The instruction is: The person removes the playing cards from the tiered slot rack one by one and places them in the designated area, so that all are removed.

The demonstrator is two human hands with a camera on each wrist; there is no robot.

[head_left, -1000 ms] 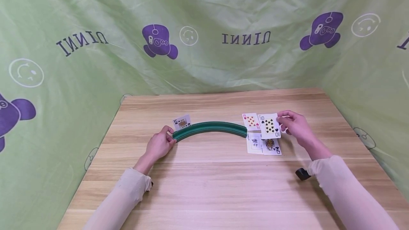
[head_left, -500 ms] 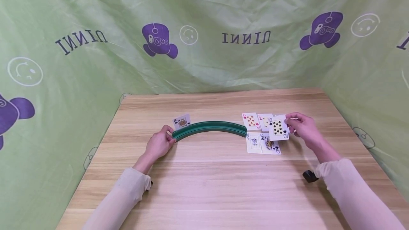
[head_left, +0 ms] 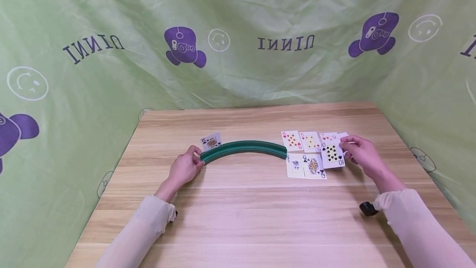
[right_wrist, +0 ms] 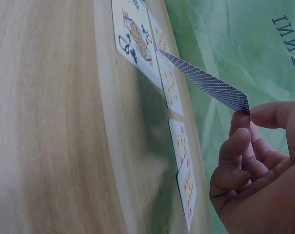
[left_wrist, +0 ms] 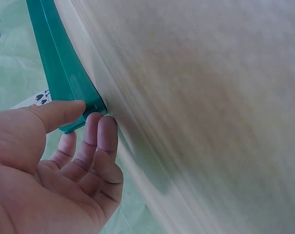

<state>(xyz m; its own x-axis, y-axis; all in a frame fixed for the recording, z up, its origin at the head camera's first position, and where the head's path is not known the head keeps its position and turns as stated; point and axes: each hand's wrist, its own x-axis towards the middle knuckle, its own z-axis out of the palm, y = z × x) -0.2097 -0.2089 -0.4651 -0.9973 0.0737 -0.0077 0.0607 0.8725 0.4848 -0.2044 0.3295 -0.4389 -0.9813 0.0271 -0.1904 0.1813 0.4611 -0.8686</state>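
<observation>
My right hand [head_left: 362,155] pinches the ten of spades playing card [head_left: 332,154] by its right edge, above the table; its striped back shows in the right wrist view. Below and left of it lie the queen of clubs [head_left: 314,166] and a joker [head_left: 296,166]. Behind them is a row with the eight of hearts [head_left: 291,140], a five [head_left: 310,141] and a red seven [head_left: 328,136], partly covered. My left hand [head_left: 186,166] grips the left end of a curved green card holder [head_left: 243,147], thumb on top. A king [head_left: 212,141] stands in the holder's slot near that hand.
The wooden table [head_left: 238,218] reaches back to a green printed curtain [head_left: 238,77], which also hangs at both sides. Another card [head_left: 342,135] pokes out at the right end of the back row, close to my right fingers.
My right hand has moved right and slightly toward me with the ten of spades, uncovering the five, the red seven and the queen. The left hand and holder have stayed put.
</observation>
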